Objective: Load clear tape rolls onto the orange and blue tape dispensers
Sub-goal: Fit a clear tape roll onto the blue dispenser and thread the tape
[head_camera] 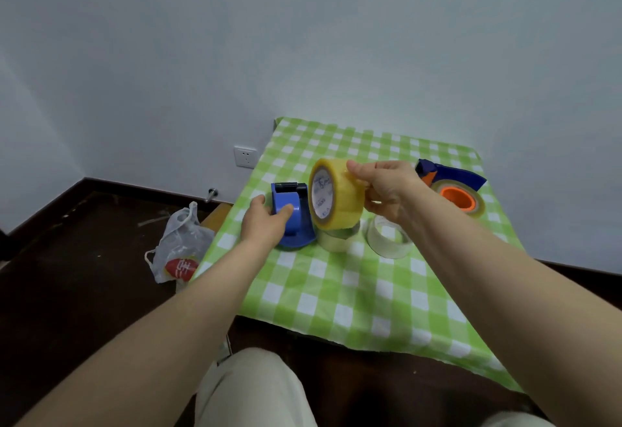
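Tape roll held up beside the blue dispenser, ready for loading.

The left hand [266,224] has its fingers [286,209] wrapped around the blue dispenser [292,214], likely steadying it on the table [353,292]. Just right of them, the right hand [387,191] pinches a yellowish clear tape roll [336,192] upright, core facing the dispenser; its blue label print is unreadable. Two more rolls [390,236] lie below those fingers; the orange dispenser [452,191], already loaded, sits beyond.
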Available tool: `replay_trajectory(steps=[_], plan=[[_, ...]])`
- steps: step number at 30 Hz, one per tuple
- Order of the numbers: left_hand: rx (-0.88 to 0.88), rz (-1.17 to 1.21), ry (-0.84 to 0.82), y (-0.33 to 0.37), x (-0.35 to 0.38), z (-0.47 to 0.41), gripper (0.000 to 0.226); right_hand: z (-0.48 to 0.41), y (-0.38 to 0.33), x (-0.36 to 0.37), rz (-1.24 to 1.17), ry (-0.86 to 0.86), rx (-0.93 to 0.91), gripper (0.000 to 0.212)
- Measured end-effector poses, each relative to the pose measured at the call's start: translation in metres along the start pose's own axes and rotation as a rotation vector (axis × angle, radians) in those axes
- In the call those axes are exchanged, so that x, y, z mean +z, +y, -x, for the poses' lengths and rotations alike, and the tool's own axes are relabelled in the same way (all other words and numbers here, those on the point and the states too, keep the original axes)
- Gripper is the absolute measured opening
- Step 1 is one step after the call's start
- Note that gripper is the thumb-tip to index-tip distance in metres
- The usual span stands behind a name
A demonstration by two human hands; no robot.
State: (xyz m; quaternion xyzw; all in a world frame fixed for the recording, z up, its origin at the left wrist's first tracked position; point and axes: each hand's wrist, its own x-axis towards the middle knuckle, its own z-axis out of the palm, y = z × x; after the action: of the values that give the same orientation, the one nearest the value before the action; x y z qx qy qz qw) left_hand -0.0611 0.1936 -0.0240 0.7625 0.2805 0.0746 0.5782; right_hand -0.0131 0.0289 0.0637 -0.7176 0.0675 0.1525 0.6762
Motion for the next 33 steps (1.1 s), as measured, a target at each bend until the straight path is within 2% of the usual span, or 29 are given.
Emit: replay_trajectory(steps=[4,6,10,15,24,29,33], plan=[[0.028,0.066,-0.028,0.001,0.006,-0.008,0.025,-0.010,0.001,0.018,0.058,-0.006,-0.019,0.016],[0.041,0.112,-0.011,0.003,0.005,-0.008,0.014,-0.013,0.001,0.027,0.073,-0.008,-0.034,0.016],[0.018,0.264,-0.008,0.008,-0.002,-0.006,0.011,-0.016,0.003,0.042,0.172,-0.019,-0.070,0.023],[-0.049,0.422,-0.047,0.007,-0.008,-0.007,0.016,-0.011,0.005,0.057,0.230,-0.029,-0.092,0.018],[-0.151,0.585,-0.065,0.000,-0.028,-0.007,0.015,-0.002,0.002,0.079,0.331,-0.080,-0.131,0.020],[-0.166,0.613,-0.072,-0.003,-0.036,-0.007,0.015,-0.004,-0.007,0.080,0.497,-0.070,-0.267,0.023],[-0.181,0.581,-0.063,-0.004,-0.042,-0.007,0.021,0.000,-0.016,0.068,0.668,-0.170,-0.385,0.011]])
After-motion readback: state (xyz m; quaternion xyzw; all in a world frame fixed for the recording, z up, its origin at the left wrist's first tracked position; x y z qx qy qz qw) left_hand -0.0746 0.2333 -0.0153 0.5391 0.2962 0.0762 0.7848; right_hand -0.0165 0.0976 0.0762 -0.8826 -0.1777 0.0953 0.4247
